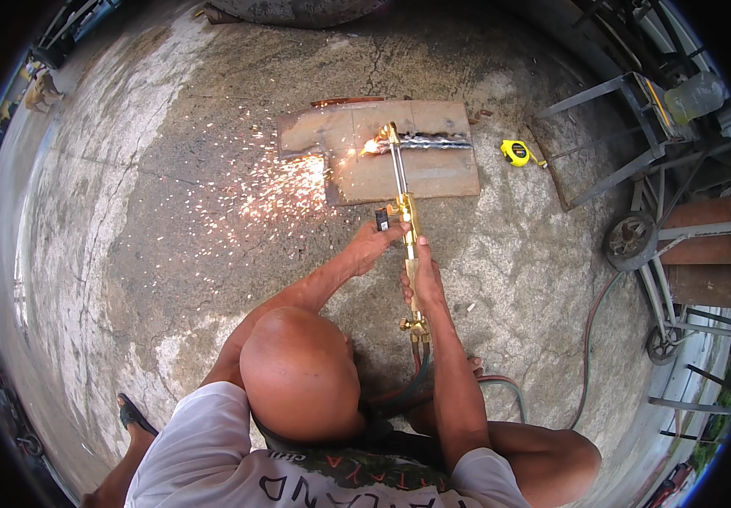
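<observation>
A brass cutting torch (408, 212) points away from me, over a rusty steel plate (442, 178) on the concrete. My right hand (423, 279) is wrapped round its handle. Farther forward, my left hand (372, 244) is closed with its fingertips on the torch body by the valve. Beside those fingers sits a small black block (382, 220); how it is fixed or held I cannot tell. Bright orange fire (372, 146) glows under the torch tip, at the left end of a dark, silvery line (433, 142) running to the plate's right edge. Sparks (285, 186) spray left and nearer to me.
Red and green hoses (420, 364) run from the torch's rear past my leg to the right. A yellow tape measure (515, 152) lies right of the plate. Metal frames (607, 178) and a wheeled cart (632, 240) stand at the right. A dog (42, 91) is at the far left.
</observation>
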### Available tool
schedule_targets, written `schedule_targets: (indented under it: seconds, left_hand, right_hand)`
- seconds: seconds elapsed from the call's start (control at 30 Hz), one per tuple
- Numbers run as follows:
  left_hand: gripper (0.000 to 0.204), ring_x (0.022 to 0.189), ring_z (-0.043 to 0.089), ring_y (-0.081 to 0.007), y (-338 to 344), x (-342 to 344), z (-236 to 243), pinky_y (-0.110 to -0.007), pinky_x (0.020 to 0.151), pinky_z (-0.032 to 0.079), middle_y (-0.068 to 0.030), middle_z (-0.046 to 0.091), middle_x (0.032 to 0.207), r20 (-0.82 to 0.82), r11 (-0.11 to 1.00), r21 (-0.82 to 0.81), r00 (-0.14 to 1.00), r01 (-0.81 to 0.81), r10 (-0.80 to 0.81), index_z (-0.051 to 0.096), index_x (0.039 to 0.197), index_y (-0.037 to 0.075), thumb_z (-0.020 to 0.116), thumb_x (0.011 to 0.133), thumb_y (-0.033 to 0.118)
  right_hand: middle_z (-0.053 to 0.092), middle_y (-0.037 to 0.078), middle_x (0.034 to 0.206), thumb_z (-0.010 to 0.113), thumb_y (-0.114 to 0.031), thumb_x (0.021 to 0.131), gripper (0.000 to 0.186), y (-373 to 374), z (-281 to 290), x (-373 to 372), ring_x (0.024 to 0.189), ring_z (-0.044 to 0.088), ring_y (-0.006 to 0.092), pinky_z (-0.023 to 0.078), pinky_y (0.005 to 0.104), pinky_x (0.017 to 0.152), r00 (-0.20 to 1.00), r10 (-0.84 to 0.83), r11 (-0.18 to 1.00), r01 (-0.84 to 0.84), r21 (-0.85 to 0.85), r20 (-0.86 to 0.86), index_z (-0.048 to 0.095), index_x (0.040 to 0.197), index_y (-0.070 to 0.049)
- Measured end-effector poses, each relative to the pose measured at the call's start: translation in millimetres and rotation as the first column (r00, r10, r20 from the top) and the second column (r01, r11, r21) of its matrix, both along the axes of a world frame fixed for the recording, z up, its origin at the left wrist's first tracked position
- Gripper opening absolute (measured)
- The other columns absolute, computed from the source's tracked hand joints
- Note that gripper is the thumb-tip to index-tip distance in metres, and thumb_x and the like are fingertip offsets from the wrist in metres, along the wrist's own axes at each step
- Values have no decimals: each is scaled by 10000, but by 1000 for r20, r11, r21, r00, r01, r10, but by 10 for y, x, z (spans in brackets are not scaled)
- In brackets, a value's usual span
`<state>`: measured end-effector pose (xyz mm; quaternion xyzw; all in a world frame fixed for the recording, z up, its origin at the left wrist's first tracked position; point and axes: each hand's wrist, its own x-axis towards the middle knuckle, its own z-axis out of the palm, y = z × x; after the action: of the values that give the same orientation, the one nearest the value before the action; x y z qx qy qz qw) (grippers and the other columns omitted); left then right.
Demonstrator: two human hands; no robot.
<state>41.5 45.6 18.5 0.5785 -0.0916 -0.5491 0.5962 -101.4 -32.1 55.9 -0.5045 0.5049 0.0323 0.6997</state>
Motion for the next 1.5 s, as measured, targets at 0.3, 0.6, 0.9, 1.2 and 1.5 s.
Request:
schedule_targets:
  seconds: [0.3,0.6,0.9,1.2,1.5]
  left_hand:
    - [529,1146,513,-210,4,12,64,-437,976,386,-67,632,1228,-1,1000,21,1000,13,-13,656,1245,68,782,878,429]
    - [411,947,512,-148,13,6,-39,-366,824,381,-12,651,1038,7,999,32,1000,-25,25,703,1137,90,775,892,412]
    - [377,970,500,-139,27,15,-21,-364,845,380,14,638,1074,9,1000,23,1000,-15,15,691,1153,132,768,900,401]
    - [425,1072,503,-165,35,19,-10,-403,920,374,-6,640,1150,0,1000,24,1000,-8,8,675,1200,116,765,900,403]
    - [485,1115,500,-179,53,32,-7,-428,955,369,-18,636,1198,-14,1000,21,1000,0,0,662,1225,105,779,881,427]
  right_hand:
    - [449,3,568,337,-835,903,786,21,41,11,418,405,121,344,309,402,1000,-17,1000,17,-3,3,529,839,-76]
    - [454,5,570,326,-823,916,776,28,39,18,426,410,124,348,311,409,1000,5,1000,-5,0,-2,527,829,-79]
    - [459,9,576,334,-825,912,774,32,43,29,425,412,126,346,308,405,1000,7,1000,-7,2,-1,529,827,-81]
    - [464,29,582,342,-809,916,775,14,10,22,441,438,143,372,334,422,1000,11,1000,-11,15,-3,520,822,-61]
    - [469,32,582,346,-802,922,768,25,29,35,440,436,143,370,332,420,1000,9,1000,-9,11,-4,525,813,-63]
